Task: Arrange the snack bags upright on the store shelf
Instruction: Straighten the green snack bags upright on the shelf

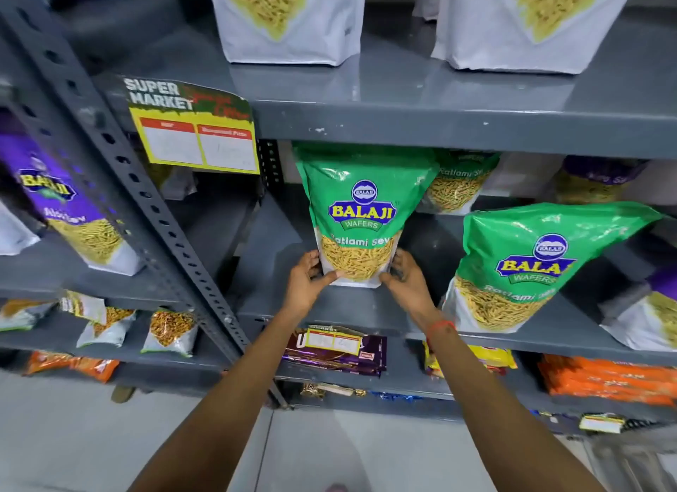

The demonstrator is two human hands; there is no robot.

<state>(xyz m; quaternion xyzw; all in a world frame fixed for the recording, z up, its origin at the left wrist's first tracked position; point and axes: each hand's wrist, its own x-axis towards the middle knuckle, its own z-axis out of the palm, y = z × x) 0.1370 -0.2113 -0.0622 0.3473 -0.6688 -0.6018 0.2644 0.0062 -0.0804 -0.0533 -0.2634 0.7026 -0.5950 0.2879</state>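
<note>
A green Balaji Ratlami sev bag [357,213] stands upright on the grey middle shelf [329,308]. My left hand [309,277] grips its lower left corner and my right hand [404,277] grips its lower right corner. A second green bag [527,264] stands to the right near the shelf's front edge, leaning slightly left. A third green bag [458,183] sits further back, partly hidden behind the held one. Purple-topped bags [593,183] stand at the back right.
White bags [289,18] stand on the shelf above. A yellow price sign [194,128] hangs from that shelf's edge. A slotted upright post [121,169] divides off the left bay with a purple bag [69,213]. Packets fill the lower shelves [337,352].
</note>
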